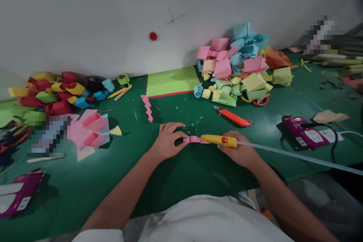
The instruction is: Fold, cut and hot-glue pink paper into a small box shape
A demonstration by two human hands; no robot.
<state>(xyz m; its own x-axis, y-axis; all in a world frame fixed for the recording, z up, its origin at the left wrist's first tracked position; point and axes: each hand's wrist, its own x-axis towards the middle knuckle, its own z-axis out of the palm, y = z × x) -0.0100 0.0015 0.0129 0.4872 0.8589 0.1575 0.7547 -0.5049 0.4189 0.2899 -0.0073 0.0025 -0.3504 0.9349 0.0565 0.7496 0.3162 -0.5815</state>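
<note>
My left hand [168,139] pinches one end of a small pink folded paper piece [194,140] on the green table [198,166]. My right hand [237,152] is closed round a yellow glue gun [219,140] with a long clear glue stick [297,156] trailing off to the right. The gun's tip touches the pink paper. Both hands rest near the table's front middle.
An orange utility knife [234,117] lies just beyond my right hand. A pink zigzag strip [148,108] and a green sheet [170,81] lie ahead. Heaps of folded coloured paper sit at the back right [238,68] and left [53,92]. Purple glue guns lie at the right [301,132] and bottom left [19,193].
</note>
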